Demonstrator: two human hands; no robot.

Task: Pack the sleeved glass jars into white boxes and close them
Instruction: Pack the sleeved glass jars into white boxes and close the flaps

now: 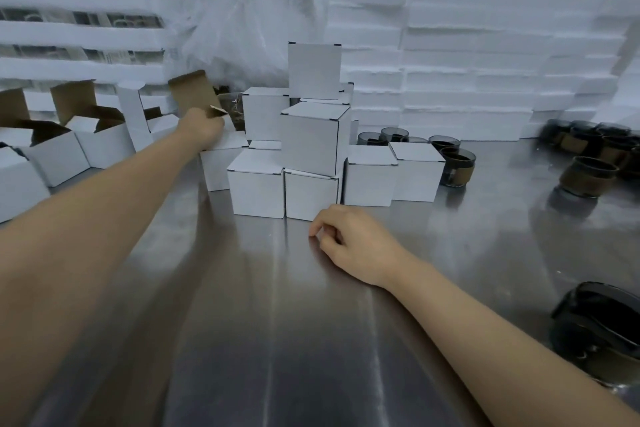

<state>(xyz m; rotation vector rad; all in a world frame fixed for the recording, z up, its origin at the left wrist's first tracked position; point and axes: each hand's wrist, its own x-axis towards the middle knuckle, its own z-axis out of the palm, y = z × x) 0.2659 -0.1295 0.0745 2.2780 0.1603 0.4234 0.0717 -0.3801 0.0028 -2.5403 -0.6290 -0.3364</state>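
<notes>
Head view shows our left hand [202, 126] reaching far to an open white box [221, 158] with its brown flap [192, 94] raised; whether that grip pinches the flap we cannot tell. Our right hand [349, 239] rests on the bench [277, 340], fingers loosely curled, holding nothing. Sleeved jars [457, 166] wait right of the closed boxes [311, 146]. We should draw the box toward the bare near bench, skirting the stacked pile.

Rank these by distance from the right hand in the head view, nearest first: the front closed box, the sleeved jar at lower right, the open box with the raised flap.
1. Front closed box, just beyond the right hand.
2. Sleeved jar, lower right.
3. Open box, far left, at the left hand.
</notes>
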